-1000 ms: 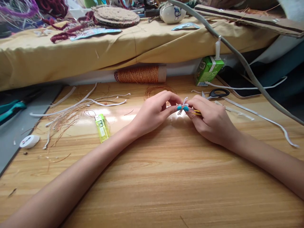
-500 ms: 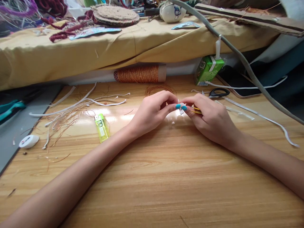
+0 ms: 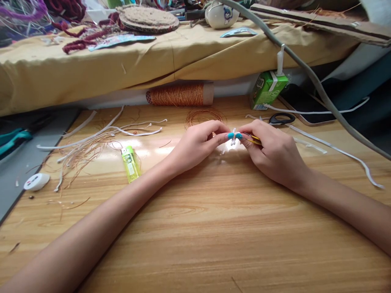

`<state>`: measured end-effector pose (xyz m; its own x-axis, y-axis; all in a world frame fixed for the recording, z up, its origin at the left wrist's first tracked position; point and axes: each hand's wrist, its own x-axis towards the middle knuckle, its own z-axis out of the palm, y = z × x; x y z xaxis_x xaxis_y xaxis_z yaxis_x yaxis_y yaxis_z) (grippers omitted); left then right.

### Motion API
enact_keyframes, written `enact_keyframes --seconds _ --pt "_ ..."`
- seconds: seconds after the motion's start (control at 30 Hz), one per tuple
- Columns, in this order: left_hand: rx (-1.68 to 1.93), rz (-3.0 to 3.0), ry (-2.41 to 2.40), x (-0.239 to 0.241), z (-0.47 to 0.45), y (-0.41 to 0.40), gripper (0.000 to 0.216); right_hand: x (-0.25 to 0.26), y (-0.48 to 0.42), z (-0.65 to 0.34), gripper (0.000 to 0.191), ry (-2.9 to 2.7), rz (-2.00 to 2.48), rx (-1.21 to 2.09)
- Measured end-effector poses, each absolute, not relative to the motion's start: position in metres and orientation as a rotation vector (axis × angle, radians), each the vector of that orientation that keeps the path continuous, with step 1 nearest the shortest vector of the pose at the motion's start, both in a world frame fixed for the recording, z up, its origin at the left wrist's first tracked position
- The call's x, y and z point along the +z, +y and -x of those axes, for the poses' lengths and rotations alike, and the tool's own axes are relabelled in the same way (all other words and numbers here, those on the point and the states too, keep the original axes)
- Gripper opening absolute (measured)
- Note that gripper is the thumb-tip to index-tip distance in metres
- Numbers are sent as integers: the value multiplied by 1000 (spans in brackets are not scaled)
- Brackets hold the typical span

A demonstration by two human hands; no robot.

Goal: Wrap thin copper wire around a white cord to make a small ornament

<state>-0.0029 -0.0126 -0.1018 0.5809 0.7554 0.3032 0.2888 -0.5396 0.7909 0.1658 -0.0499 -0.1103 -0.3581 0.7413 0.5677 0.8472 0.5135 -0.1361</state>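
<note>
Left hand (image 3: 203, 140) and right hand (image 3: 270, 150), with a yellow tool (image 3: 255, 142), are pinching white string (image 3: 233, 142) tight, probably needing gentle fingers (image 3: 231, 136) next.

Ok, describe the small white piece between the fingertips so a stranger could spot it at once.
On the brown wood-grain table, in front and to the right of the spool wound with orange thread, the left hand and right hand meet. Between their turquoise-nailed fingertips is the small white piece. Unlike the loose white cords on either side, it is pinched in fingers.
</note>
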Motion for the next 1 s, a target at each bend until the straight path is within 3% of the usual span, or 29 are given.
enact_keyframes --seconds 1.0 --pt "718 -1987 834 -100 4 -14 26 -112 -51 -166 17 -2294 1213 -222"
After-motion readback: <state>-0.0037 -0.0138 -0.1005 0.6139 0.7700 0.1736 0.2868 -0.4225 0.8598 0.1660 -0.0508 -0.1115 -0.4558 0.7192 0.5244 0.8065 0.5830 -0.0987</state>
